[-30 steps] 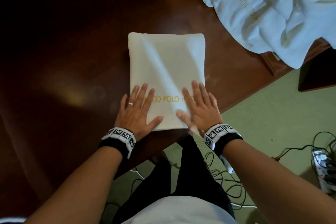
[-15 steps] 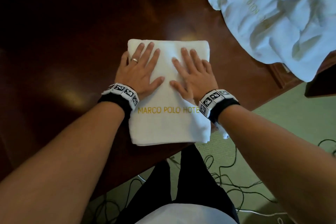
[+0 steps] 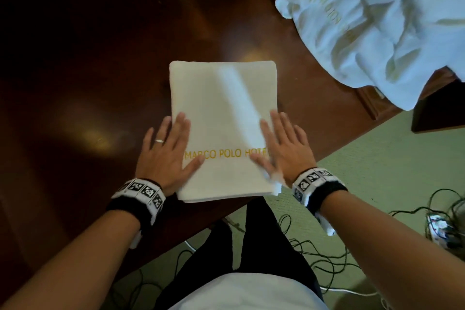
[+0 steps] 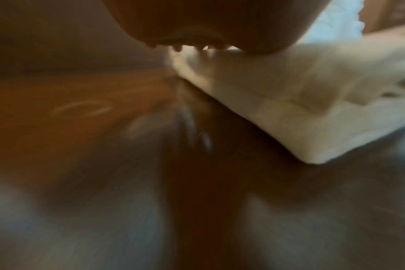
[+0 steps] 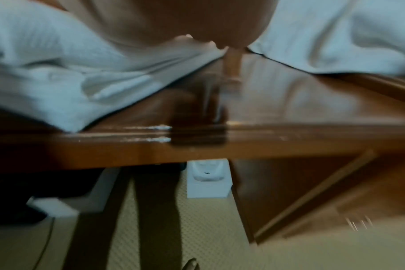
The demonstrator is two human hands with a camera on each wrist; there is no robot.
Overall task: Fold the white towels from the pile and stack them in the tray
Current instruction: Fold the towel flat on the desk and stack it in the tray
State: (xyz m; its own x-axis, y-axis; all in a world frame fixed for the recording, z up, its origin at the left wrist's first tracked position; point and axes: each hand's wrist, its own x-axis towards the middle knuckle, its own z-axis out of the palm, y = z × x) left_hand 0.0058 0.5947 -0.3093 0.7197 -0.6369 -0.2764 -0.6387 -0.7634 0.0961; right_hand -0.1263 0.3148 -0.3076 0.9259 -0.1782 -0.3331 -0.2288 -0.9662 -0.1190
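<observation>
**Both palms flat on the folded towel, near table edge**

Head view: I see the folded towel (image 3: 224, 131) lying flat on the dark wooden table (image 3: 100, 70), its near end close to the table's front edge. Gold lettering reading MARCO POLO HOTEL runs across the near part. My left hand (image 3: 166, 153) lies over the towel's left edge, fingers straight and spread, thumb on the cloth; a ring (image 3: 159, 141) shows on one finger. My right hand (image 3: 281, 148) mirrors it on the right edge, fingers straight, gripping nothing. The pile of unfolded towels (image 3: 377, 22) sits at the upper right, well apart from the folded one. Marker bands (image 3: 141, 192) circle both wrists. Green carpet and dark cables (image 3: 314, 254) lie below the table edge.

Left wrist view (blurred): the heel of the hand fills the top; the towel's folded corner (image 4: 301, 113) rests on the tabletop at right.

Right wrist view (also soft): the palm presses onto white cloth (image 5: 69, 73); one fingertip (image 5: 232, 60) touches the bare wood beside it. The pile shows at upper right (image 5: 347, 36).
</observation>
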